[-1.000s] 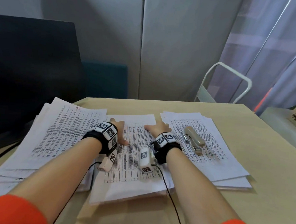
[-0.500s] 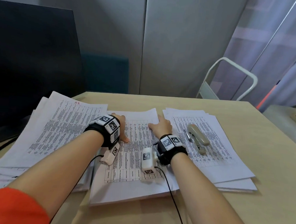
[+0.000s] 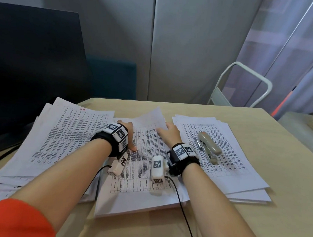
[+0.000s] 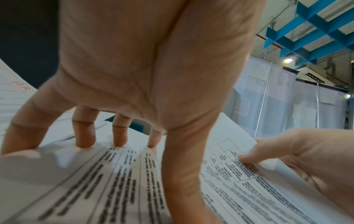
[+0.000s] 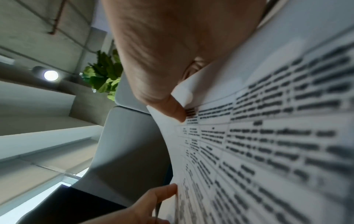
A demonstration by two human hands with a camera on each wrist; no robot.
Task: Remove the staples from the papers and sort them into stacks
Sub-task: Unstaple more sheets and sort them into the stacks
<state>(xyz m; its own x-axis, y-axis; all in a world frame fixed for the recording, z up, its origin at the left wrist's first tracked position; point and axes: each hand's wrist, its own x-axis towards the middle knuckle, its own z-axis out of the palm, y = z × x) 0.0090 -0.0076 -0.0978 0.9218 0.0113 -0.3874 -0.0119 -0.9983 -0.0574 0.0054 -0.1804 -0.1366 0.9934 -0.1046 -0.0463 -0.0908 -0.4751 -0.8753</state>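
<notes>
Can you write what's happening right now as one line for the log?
left hand: presses middle stack | right hand: pinches top sheet, corner lifted | stapler: on right stack

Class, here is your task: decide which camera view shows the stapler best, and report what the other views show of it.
The head view. There the stapler lies whole and unobstructed on the right paper stack, on the far side of the right hand from the left hand. Neither wrist view shows it: both are filled by the hands and the printed sheet being lifted.
</notes>
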